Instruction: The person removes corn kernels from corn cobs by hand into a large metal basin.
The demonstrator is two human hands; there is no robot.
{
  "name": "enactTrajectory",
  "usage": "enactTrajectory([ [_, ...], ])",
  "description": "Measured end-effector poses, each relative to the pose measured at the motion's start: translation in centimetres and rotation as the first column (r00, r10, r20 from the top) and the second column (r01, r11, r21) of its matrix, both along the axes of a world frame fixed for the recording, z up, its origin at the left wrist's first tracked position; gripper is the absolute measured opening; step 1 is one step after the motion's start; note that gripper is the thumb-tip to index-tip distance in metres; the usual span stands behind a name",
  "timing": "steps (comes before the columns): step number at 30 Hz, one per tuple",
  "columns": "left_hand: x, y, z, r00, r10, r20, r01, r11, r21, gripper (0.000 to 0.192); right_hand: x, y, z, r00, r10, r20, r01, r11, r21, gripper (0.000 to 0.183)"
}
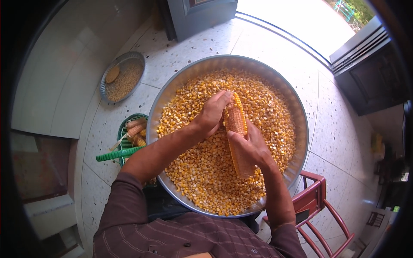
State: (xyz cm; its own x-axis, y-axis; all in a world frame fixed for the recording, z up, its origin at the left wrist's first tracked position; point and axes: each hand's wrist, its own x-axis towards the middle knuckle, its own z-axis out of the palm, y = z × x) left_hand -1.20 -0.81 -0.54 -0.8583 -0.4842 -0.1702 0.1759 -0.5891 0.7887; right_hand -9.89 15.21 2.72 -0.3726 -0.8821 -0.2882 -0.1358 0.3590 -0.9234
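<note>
Before me a wide metal basin [300, 129] holds a deep layer of loose yellow corn kernels [200, 180]. Over its middle I hold a partly shelled corn cob [235, 119]; kernels still line its top and right edge, while its face is bare. My left hand [214, 111] grips the upper end, thumb near the tip. Lower down, my right hand [251, 143] wraps the cob, with its thumb across the bare face. More cob extends below the right hand; whether it belongs to the same cob, I cannot tell.
Left of the basin stands a green plastic basket [121, 154] with several cobs [137, 130]. Farther off, a round metal pan [142, 61] holds small grain and a round tan object [112, 74]. A red chair [317, 190] bears a dark flat object [302, 216]. An open doorway lies ahead.
</note>
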Motion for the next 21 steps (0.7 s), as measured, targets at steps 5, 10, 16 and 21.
enactTrajectory([
  [5, 0.2, -0.8, -1.5, 0.998, -0.001, -0.066, 0.008, 0.994, 0.111, 0.041, 0.5, -0.2, 0.0, 0.986, 0.02, -0.163, -0.017, 1.0, 0.022, 0.062],
  [10, 0.4, 0.2, 1.0, 0.991, -0.03, 0.127, 0.028, 0.999, 0.022, 0.055, 1.1, -0.2, 0.5, 0.957, 0.035, -0.289, -0.015, 0.997, 0.071, 0.055],
  [16, 0.5, -0.1, 1.1, 0.988, -0.061, 0.141, 0.068, 0.997, -0.045, 0.061, 0.4, 0.0, 0.3, 0.968, 0.039, -0.248, -0.022, 0.997, 0.068, 0.051],
  [21, 0.5, -0.6, 1.2, 0.985, -0.134, 0.105, 0.136, 0.991, -0.008, 0.058, 0.1, 0.1, 1.1, 0.98, 0.017, -0.199, -0.008, 0.999, 0.046, 0.053],
])
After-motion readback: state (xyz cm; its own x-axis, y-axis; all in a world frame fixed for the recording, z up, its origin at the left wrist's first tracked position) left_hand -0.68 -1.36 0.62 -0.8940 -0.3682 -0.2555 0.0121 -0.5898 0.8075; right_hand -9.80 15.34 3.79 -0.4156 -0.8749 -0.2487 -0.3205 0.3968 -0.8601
